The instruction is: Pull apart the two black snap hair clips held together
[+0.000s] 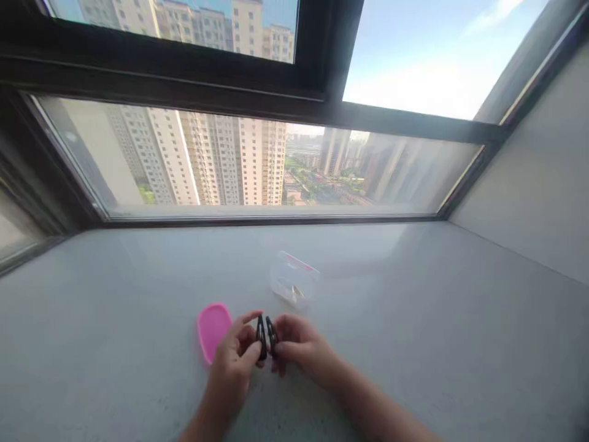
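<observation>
My left hand (235, 362) and my right hand (301, 347) meet low in the middle of the head view, just above a grey stone sill (414, 319). Each hand pinches a small black hair clip. The left clip (261, 336) and the right clip (272, 336) stand upright, side by side, almost touching. A pink oval lid (211, 328) lies flat on the sill right beside my left hand. A small clear plastic box (293, 281) with a pink edge sits just beyond my hands, with something small inside it.
A wide window with a dark frame (257, 107) runs along the back of the sill, with tall buildings outside. A grey side wall (534, 184) closes off the right end of the sill.
</observation>
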{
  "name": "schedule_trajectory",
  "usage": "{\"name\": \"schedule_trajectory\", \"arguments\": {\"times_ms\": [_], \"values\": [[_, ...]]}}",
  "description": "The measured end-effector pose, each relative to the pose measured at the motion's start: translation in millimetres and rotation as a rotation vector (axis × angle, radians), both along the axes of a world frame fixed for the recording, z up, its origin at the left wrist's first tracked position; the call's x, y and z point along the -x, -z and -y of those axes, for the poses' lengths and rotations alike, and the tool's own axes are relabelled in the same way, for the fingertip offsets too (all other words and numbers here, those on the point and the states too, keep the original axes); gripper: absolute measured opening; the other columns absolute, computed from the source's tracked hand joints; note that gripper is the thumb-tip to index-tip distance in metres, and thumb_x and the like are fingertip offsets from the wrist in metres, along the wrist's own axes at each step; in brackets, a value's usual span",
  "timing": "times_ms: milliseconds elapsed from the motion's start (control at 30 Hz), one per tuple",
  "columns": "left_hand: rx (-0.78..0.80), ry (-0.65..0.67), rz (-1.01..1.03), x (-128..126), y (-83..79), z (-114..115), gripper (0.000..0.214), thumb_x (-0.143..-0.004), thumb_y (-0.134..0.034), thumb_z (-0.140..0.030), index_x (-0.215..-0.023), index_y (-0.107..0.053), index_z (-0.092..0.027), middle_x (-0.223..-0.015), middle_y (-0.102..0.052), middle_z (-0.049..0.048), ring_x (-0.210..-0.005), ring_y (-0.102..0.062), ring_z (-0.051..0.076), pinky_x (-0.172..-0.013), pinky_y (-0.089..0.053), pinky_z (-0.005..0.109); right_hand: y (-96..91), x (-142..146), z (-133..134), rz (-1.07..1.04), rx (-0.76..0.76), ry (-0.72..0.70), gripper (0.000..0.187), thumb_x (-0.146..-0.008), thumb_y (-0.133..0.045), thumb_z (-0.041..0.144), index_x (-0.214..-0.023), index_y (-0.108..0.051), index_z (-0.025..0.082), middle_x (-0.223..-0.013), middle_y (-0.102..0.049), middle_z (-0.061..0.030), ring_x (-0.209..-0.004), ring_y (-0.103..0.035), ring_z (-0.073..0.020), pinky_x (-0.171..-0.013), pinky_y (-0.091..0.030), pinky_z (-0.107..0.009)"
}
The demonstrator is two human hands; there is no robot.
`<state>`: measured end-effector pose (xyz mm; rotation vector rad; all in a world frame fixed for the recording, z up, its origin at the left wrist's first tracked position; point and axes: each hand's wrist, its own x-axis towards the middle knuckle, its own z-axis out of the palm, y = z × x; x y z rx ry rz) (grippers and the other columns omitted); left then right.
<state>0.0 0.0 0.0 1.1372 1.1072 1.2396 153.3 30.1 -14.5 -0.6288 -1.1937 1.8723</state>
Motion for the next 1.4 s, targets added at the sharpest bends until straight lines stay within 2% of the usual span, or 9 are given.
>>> {"name": "schedule_trajectory", "arguments": {"times_ms": [333, 733, 1400], "values": [[-0.012, -0.008, -0.012, -2.6, -6.4, -2.9, 0.042, -0.072, -0.054, -0.02, -0.113, -0.049, -0.013, -0.06, -0.05, -0.0053, -0.053, -0.049, 0.012, -0.05, -0.042, 0.023, -1.1, -0.7, 0.1, 0.001, 0.022, 0.001, 0.029, -0.065, -0.073, 0.021, -0.084, -0.052, 0.013, -0.07, -0.062, -0.0008, -0.05, -0.062, -0.0125, -0.042, -0.047, -0.019], [-0.043, -0.008, -0.069, -1.5, -1.4, -2.2, 0.043, -0.075, -0.052, -0.02, -0.117, -0.044, -0.014, -0.063, -0.051, -0.0047, -0.055, -0.05, 0.012, -0.053, -0.044, 0.024, 1.4, -0.9, 0.4, -0.021, 0.029, 0.019, 0.028, -0.066, -0.072, 0.019, -0.084, -0.052, 0.013, -0.07, -0.063, -0.0017, -0.049, -0.062, -0.0126, -0.041, -0.047, -0.019], [-0.048, -0.027, -0.097, -2.2, -2.2, -1.9, 0.043, -0.075, -0.054, -0.022, -0.116, -0.046, -0.014, -0.062, -0.05, -0.0054, -0.055, -0.051, 0.012, -0.052, -0.043, 0.023, 0.7, -0.7, 0.3, -0.023, 0.03, 0.015, 0.027, -0.066, -0.071, 0.018, -0.085, -0.052, 0.013, -0.069, -0.063, -0.0013, -0.049, -0.062, -0.0127, -0.041, -0.047, -0.019]]}}
